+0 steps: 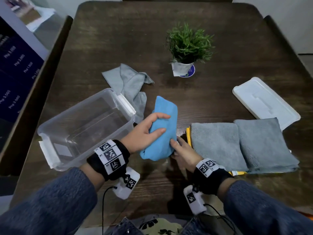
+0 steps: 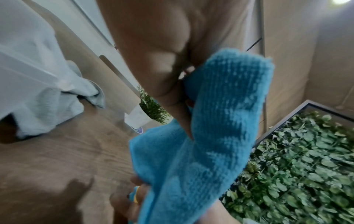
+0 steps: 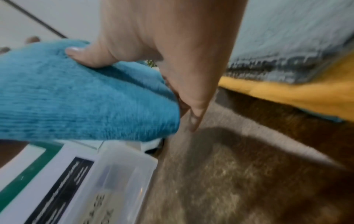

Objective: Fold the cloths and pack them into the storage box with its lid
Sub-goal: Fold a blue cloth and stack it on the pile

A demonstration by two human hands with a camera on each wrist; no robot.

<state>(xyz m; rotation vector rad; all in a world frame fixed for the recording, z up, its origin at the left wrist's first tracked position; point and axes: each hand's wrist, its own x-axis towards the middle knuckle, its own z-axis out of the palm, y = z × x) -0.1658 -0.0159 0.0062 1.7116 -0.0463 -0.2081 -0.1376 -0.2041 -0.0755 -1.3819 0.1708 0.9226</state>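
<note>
Left hand (image 1: 147,133) gripped the folded blue cloth (image 1: 162,131), fingers curled over its top; the clear storage box (image 1: 81,128) stood open just to its left, a crumpled grey cloth (image 1: 128,83) beyond. Right hand (image 1: 183,152) pinched the blue cloth's near end. To its right lay two folded grey cloths (image 1: 242,145) and, beyond them, the white lid (image 1: 264,102).

A blue cloth (image 1: 165,128), grey cloths (image 1: 218,145), a yellow cloth (image 1: 188,135), a clear box (image 1: 81,126), a white lid (image 1: 264,102), a dark brown table (image 1: 118,39).
</note>
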